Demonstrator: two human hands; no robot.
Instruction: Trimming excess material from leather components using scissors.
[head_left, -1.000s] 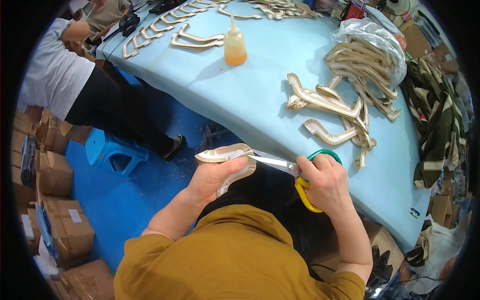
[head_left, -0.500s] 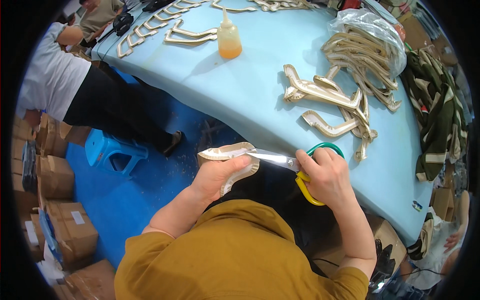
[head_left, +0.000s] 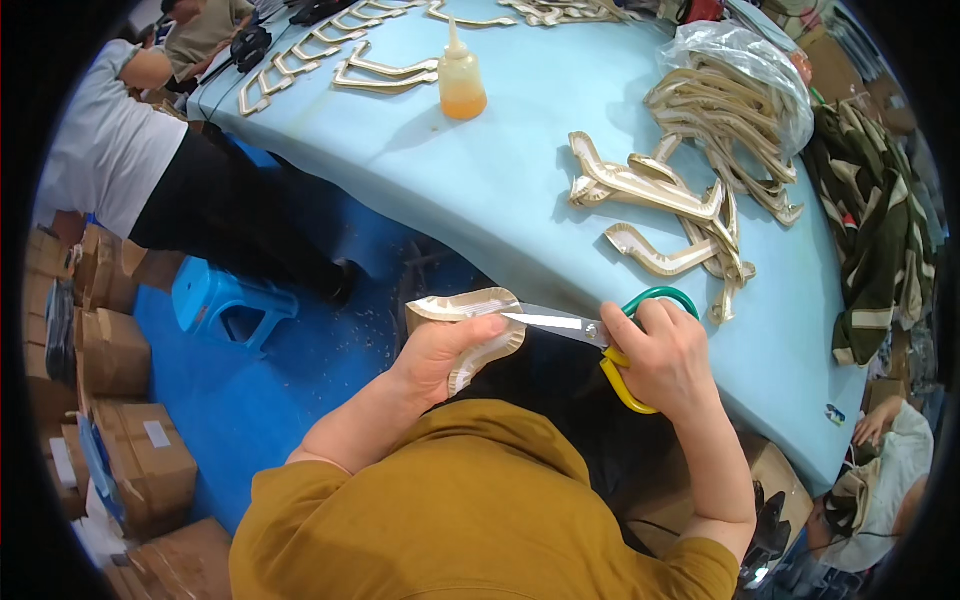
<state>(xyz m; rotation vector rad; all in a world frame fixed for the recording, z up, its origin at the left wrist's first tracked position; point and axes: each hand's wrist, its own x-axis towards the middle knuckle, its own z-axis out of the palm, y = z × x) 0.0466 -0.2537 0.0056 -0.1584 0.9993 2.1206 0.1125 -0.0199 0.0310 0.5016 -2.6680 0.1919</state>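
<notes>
My left hand [head_left: 440, 352] grips a bent strip [head_left: 497, 350], beige with a white inner face and small notches along its edge. Its thumb presses on the face and the fingers are hidden behind. A pair of scissors [head_left: 560, 322] with one green and one yellow handle is in my right hand [head_left: 662, 352]. The scissor tips lie over the strip's inner bend, close to my left thumb. To the right on the table, several similar bent strips [head_left: 660, 255] lie in a loose pile.
The light blue table [head_left: 530, 180] carries a squeeze bottle [head_left: 462, 88] of orange liquid, a plastic bag [head_left: 740, 70] over bundled strips, and dark green fabric [head_left: 870, 220]. A blue stool [head_left: 225, 300], cardboard boxes [head_left: 145, 450] and a standing person [head_left: 120, 150] are at left.
Both hands, with the strip and scissors, have shifted slightly right. The scissors still touch the strip near my left thumb. At far right, another person has changed posture.
</notes>
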